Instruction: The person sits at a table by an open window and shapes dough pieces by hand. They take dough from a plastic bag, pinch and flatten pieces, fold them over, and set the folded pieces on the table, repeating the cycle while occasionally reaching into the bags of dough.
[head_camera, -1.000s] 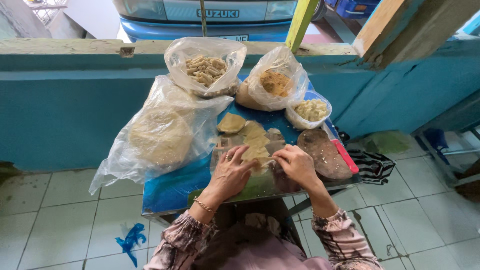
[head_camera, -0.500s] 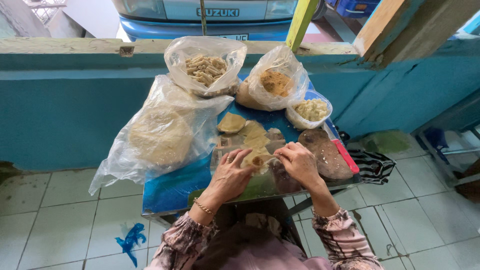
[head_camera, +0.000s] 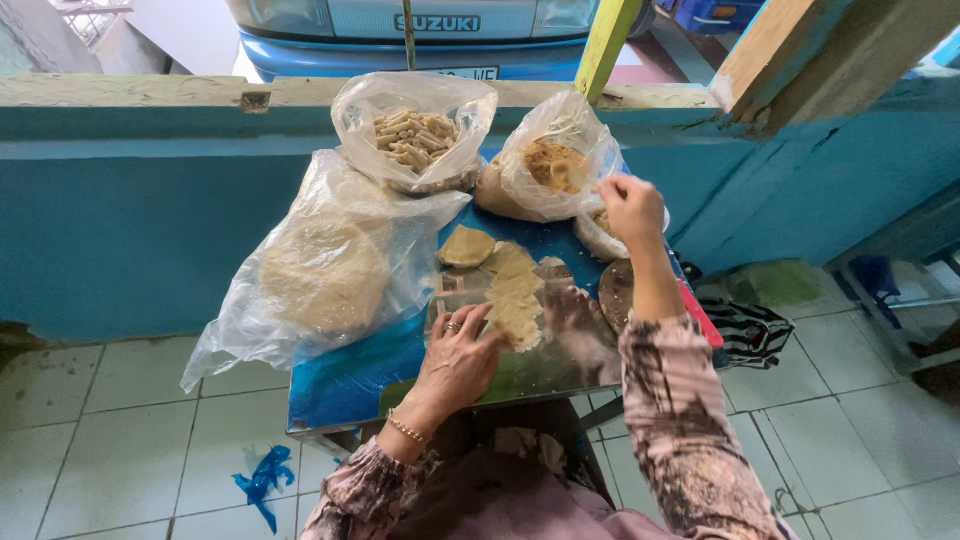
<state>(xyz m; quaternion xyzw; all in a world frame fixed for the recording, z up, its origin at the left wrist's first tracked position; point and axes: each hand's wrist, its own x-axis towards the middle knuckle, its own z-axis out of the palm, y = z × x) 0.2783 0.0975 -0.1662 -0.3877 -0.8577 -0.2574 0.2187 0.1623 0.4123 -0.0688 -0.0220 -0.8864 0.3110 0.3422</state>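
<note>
My left hand (head_camera: 462, 355) lies flat on a thin pale dough sheet (head_camera: 517, 292) spread on a shiny metal tray (head_camera: 545, 365) on a small blue table (head_camera: 345, 380). My right hand (head_camera: 632, 208) is raised over a small bowl of filling (head_camera: 600, 238) at the table's far right, fingers pinched together; what they hold I cannot make out. A folded piece of dough (head_camera: 466, 247) rests just beyond the sheet.
A large plastic bag of round wrappers (head_camera: 325, 265) fills the table's left side. Bags of rolled snacks (head_camera: 413, 135) and of brown crumbs (head_camera: 555, 165) stand at the back. A dark round board (head_camera: 616, 293) lies right. A teal wall (head_camera: 140, 210) is behind; tiled floor around.
My right hand has left the dough sheet and moved up and away to the bowl at the back right. My left hand stays on the sheet.
</note>
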